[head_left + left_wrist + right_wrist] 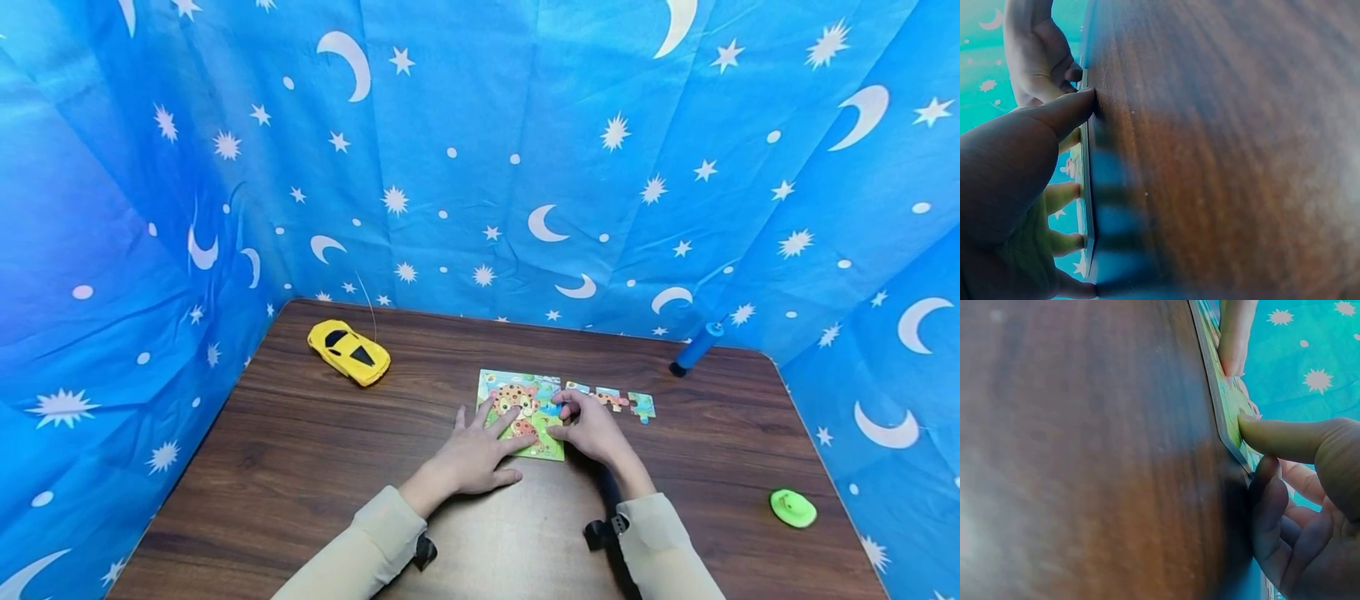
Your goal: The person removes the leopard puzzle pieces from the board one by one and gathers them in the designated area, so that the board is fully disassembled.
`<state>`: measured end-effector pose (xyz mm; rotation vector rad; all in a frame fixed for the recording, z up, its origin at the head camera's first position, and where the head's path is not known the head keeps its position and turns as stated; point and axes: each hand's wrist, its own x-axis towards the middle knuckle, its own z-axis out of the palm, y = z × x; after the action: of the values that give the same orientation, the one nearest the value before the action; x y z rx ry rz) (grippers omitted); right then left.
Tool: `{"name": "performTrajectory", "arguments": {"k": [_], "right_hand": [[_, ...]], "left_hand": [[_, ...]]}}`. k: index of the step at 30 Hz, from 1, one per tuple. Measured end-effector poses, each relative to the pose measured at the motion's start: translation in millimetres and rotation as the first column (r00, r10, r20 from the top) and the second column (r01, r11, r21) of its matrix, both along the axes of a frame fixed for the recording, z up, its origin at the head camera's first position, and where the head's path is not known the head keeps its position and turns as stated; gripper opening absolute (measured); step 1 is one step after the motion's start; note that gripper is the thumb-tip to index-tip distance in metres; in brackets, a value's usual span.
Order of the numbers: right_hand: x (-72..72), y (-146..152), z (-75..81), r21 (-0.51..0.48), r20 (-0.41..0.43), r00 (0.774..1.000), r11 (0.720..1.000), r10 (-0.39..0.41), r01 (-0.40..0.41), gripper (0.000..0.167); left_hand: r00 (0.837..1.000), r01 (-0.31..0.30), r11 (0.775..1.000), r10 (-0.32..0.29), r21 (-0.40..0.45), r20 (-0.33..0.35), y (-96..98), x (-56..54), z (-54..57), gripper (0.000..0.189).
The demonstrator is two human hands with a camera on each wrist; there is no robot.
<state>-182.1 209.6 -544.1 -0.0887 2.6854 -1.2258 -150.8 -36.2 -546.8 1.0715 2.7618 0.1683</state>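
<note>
- brown wood-grain table [300,483] carries everything in reach, with a bright patch of reflected light between the two forearms.
- puzzle board [517,396] lies flat near the middle of the table; its picture shows a spotted, big-eared cat on green and light blue. both wrist views show it edge-on as a thin slab.
- left hand [480,454] is spread wide, fingers apart and reaching over the board; the fingertips touch its face, the thumb sits off the near edge, and the hand grips nothing.
- right hand [596,429] is at the board's right edge with its fingers curled. in the right wrist view the thumb is extended and its tip touches the green face close to the edge, with the bent index finger just beside it. thumb and index tips stand a little apart in the head view; i cannot tell whether a piece is pinched between them.
- three loose pieces [642,406] lie in a row to the right of the board, beyond the right hand; the middle one is spotted orange, the outermost mostly green and blue.
- yellow toy car [348,352] with black windows is at the far left, well apart from the hands.
- blue cylinder [697,350] with a black end lies near the far right corner.
- green hat-shaped thing [792,508] is by the right edge.
- blue cloth [480,125] printed with white moons and stars hangs behind and at both sides.
- pale sleeves [663,542] cover both forearms.
</note>
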Motion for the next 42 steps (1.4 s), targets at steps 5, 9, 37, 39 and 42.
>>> {"name": "performTrajectory", "arguments": {"k": [5, 9, 37, 39, 42], "right_hand": [[4.9, -0.5, 0.2, -0.025, -0.028, 0.999, 0.999, -0.04, 0.039, 0.043], [7.5, 0.1, 1.1, -0.021, -0.06, 0.997, 0.999, -0.048, 0.047, 0.041], [8.4, -3.4, -5.2, -0.095, -0.114, 0.991, 0.993, -0.077, 0.066, 0.019], [8.1, -3.3, -5.3, -0.095, -0.112, 0.991, 0.993, -0.078, 0.068, 0.019], [7.4, -3.1, -5.6, -0.094, -0.107, 0.991, 0.993, -0.075, 0.065, 0.019]], "left_hand": [[1.0, 0.003, 1.0, -0.003, 0.001, -0.007, 1.1, 0.1, -0.5, 0.062], [1.0, 0.012, 1.0, -0.012, 0.01, -0.01, 2.1, 0.3, 0.7, 0.061], [1.0, 0.006, 1.0, -0.006, -0.014, 0.009, 0.5, -0.2, -0.9, 0.059], [1.0, 0.009, 1.0, -0.009, -0.011, 0.015, 0.4, -0.3, -1.1, 0.057], [1.0, 0.013, 1.0, -0.013, -0.004, 0.018, 0.5, -0.6, -1.9, 0.056]]}}
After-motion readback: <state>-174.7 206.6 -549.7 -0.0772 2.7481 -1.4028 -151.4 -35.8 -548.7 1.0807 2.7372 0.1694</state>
